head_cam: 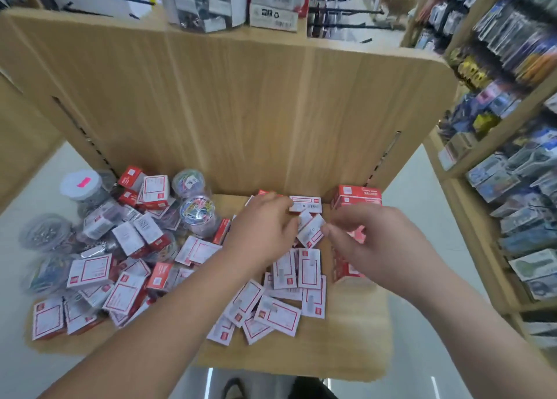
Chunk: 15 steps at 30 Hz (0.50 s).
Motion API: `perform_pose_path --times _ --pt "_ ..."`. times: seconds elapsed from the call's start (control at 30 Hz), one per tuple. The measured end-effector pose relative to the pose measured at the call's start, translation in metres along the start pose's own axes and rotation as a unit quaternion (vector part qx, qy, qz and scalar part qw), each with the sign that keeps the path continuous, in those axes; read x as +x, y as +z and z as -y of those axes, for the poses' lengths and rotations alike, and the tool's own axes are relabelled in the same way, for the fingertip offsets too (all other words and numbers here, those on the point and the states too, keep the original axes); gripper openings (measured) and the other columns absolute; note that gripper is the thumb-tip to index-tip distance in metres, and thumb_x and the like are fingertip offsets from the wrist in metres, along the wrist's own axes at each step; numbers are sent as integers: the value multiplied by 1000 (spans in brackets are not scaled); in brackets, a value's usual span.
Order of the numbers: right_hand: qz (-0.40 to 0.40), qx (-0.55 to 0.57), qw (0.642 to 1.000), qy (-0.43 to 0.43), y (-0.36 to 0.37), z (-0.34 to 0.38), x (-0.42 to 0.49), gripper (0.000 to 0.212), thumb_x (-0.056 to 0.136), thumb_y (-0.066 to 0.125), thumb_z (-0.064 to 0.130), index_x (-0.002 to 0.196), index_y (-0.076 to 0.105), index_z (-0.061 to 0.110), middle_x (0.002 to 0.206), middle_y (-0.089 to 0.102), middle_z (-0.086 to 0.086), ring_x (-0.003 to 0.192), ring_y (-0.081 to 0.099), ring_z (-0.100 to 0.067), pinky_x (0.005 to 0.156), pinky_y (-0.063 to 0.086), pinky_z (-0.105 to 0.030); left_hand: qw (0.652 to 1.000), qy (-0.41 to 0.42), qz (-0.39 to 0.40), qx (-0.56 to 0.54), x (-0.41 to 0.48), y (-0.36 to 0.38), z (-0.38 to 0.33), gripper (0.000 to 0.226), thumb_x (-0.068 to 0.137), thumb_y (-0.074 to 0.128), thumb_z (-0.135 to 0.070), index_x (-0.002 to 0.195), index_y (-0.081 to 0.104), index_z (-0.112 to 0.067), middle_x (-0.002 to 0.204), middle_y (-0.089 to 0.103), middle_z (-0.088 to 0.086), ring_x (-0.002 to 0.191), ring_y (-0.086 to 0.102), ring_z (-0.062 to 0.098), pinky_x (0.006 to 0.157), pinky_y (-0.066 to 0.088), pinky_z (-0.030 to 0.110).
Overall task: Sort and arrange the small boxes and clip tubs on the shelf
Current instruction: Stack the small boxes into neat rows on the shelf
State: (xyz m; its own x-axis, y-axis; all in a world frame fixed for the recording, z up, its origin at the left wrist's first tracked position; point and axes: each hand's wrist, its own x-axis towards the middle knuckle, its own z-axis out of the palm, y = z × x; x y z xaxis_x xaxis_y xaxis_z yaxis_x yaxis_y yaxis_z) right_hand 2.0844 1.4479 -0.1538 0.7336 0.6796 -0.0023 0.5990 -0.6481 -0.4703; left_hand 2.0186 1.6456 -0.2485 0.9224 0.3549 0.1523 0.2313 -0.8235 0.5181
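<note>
Forearms come in from the bottom edge, both hands over the shelf [346, 338] at centre frame. Loose small boxes [277, 314], white with red borders, lie flat and scattered on the shelf just below the hands. Left hand [262, 227] is curled with fingers down on boxes near the back; can't tell if it grips one. Right hand [370, 236] has fingers narrowed, pinching the right end of a small tilted box [310, 230] that sits between the two hands. That box's long axis runs diagonally, lower left to upper right; right hand looks nearer and in control. Behind it, another box [306, 203] lies flat with its long axis left to right, against the back panel. Red carton [357, 196] stands at the back right. Left half of the shelf: jumbled boxes and clear clip tubs [197, 212], unsorted. Judgement: sorting is early.
</note>
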Motion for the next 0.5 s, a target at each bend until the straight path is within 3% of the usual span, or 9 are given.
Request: perform_pose_path --times 0.2,0.33,0.5 --pt "-39 15 998 41 -7 -41 31 29 93 58 55 84 73 32 73 72 7 71 65 -10 63 55 -34 992 32 6 122 33 44 -10 44 90 55 -62 114 69 -28 108 57 -3 103 49 24 86 47 39" --pt "-24 73 995 61 -3 -51 41 24 93 62 52 85 74 33 71 71 12 69 67 -7 64 57 -38 988 46 -10 149 19 40 -1 48 88 51 -62 106 74 -24 109 59 -3 105 49 24 88 43 39" --pt "-4 90 995 47 8 -41 43 21 92 62 48 84 74 33 72 71 15 71 65 -4 68 56 -37 984 54 19 167 15 19 18 49 100 40 -54 89 75 -21 96 68 -5 105 58 22 83 52 40"
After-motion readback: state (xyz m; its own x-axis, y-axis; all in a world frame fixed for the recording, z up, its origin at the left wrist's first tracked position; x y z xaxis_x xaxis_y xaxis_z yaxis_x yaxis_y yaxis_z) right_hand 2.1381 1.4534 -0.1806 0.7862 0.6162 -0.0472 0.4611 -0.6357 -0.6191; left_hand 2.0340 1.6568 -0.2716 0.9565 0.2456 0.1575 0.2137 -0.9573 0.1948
